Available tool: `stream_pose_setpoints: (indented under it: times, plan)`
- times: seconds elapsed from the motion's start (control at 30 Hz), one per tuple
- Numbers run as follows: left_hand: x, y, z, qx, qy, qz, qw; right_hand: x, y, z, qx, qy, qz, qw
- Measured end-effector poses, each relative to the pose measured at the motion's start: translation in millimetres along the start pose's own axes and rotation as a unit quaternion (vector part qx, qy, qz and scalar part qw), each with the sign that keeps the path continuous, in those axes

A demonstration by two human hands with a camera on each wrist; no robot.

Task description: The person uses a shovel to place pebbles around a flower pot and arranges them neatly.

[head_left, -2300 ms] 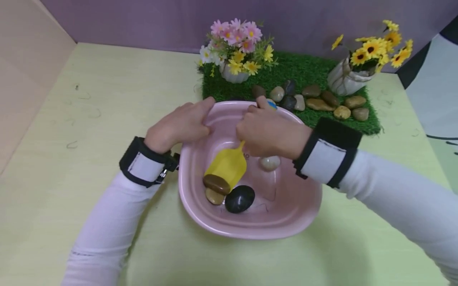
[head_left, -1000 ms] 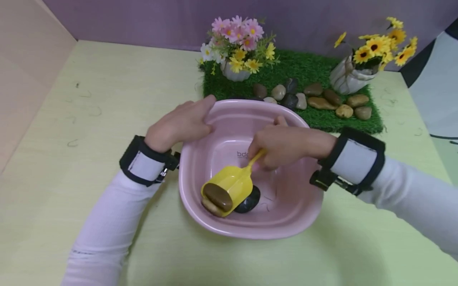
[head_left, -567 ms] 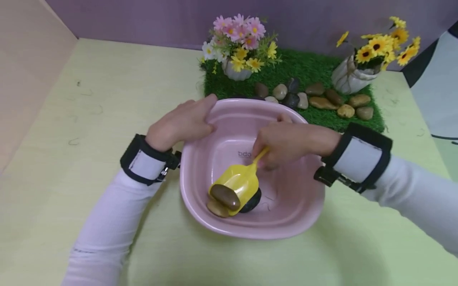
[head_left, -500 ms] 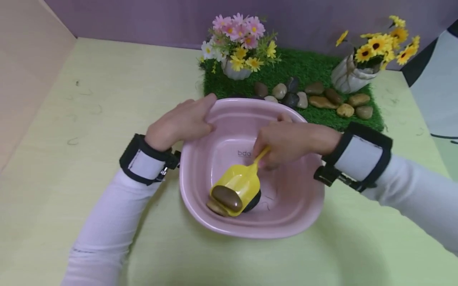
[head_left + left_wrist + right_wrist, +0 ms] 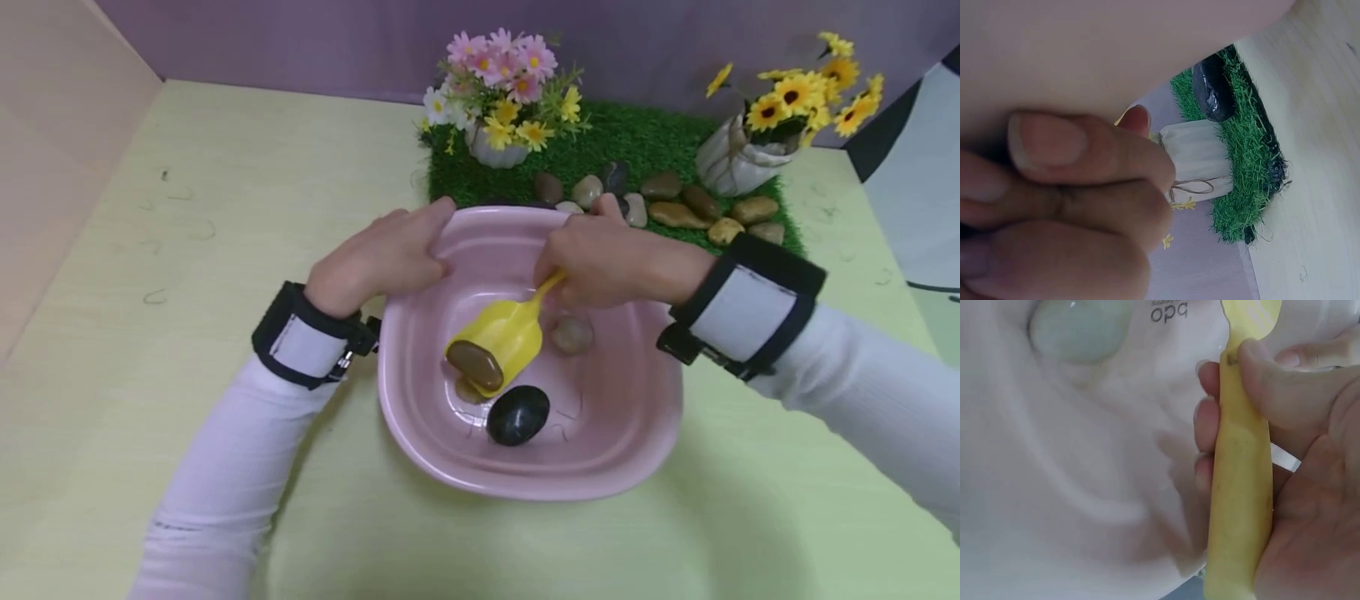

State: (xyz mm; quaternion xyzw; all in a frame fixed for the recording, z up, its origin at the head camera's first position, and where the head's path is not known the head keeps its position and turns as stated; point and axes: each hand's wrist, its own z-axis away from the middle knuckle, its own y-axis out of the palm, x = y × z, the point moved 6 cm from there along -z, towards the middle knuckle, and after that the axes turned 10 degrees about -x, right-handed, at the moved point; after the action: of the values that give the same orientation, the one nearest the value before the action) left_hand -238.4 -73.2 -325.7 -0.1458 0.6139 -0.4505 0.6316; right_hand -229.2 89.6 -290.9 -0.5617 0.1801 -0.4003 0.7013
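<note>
My left hand [image 5: 382,258] grips the left rim of a pink basin [image 5: 525,492]; in the left wrist view its curled fingers [image 5: 1097,150] fill the foreground. The fingers of my right hand [image 5: 607,258] wrap the handle of a yellow scoop [image 5: 513,333], and the right wrist view shows the thumb along that handle [image 5: 1241,469]. A brown stone [image 5: 475,367] lies in the scoop's mouth, over the basin's floor. Below it a tan stone [image 5: 468,391] is partly hidden. A black stone [image 5: 517,415] and a pale stone [image 5: 572,333] rest in the basin.
Behind the basin, a green turf mat [image 5: 630,133] carries several stones [image 5: 678,215]. On it stand a pot of pink and yellow flowers [image 5: 510,83] and a white vase [image 5: 738,158] with yellow flowers. A purple wall [image 5: 300,50] rises at the table's back.
My right hand has moved the scoop, with the brown stone in it, toward the basin's back, uncovering the black and pale stones. The left hand keeps its place on the rim.
</note>
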Motion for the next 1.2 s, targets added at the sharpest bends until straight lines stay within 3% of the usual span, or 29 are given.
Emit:
stream_pose_setpoints:
  times: [0.3, 0.47, 0.57, 0.7, 0.93, 1.2]
  plan:
    - [-2.6, -1.4, -0.6, -0.001, 0.005, -0.012, 0.9999, -2, -7, 7, -0.034, 0.024, 0.064, 0.997]
    - [-1.3, -2.7, 0.6, 0.000, 0.002, -0.013, 0.9999, 0, -14, 11, -0.059, 0.037, 0.160, 0.985]
    - [0.5, -3.0, 1.2, -0.001, -0.002, -0.012, 0.9999, 2, -16, 10, -0.065, 0.039, 0.187, 0.980]
    - [2.3, -2.0, 1.0, 0.000, -0.002, -0.005, 1.0000, 10, -8, 0, -0.054, 0.014, 0.172, 0.984]
    - [2.6, -2.0, 0.2, 0.001, 0.001, -0.009, 1.0000, 38, 10, -17, 0.000, -0.087, 0.127, 0.988]
    - [0.8, -0.6, -0.6, 0.003, 0.002, -0.005, 1.0000, 31, 23, -19, 0.066, -0.101, 0.060, 0.991]
